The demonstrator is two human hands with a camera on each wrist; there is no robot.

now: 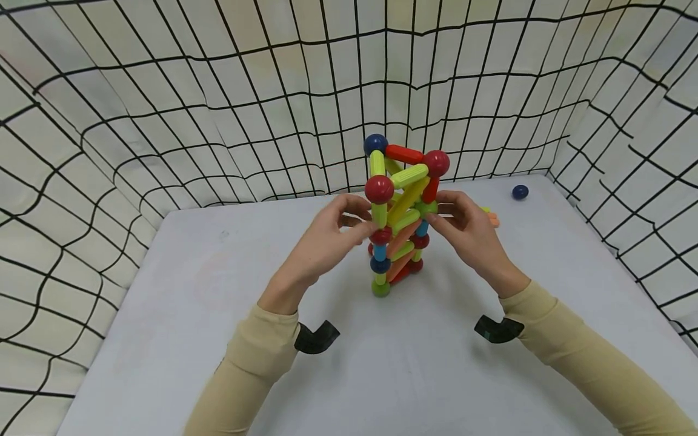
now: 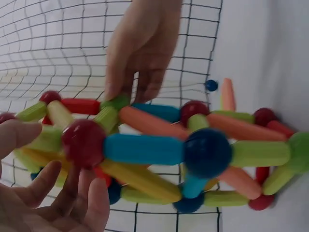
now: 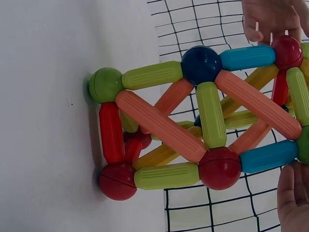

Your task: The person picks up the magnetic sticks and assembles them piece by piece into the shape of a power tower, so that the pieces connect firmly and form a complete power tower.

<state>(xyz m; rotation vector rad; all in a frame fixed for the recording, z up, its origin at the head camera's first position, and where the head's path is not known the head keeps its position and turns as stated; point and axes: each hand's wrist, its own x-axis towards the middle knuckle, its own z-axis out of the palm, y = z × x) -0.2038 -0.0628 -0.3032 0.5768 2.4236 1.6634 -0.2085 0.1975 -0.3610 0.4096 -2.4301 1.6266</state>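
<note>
A tall tower of colored building balls and rods (image 1: 403, 223) stands upright on the white table, with red and blue balls at its top. My left hand (image 1: 331, 233) is at its left side, fingers loosely spread, thumb beside a mid-height red ball (image 2: 83, 143). Whether those fingers bear on the ball is hard to see. On the other side my right hand (image 1: 470, 233) pinches a green ball (image 1: 426, 208) between thumb and fingers. In the right wrist view, part of the right hand (image 3: 294, 195) shows below that ball, and the tower's upper end lies outside the frame.
A loose blue ball (image 1: 520, 192) lies near the table's back right corner. Loose orange and yellow rods (image 1: 493, 219) lie partly hidden behind my right hand. Black netting (image 1: 386, 82) over white cloth encloses the table (image 1: 207, 339) at the back and sides.
</note>
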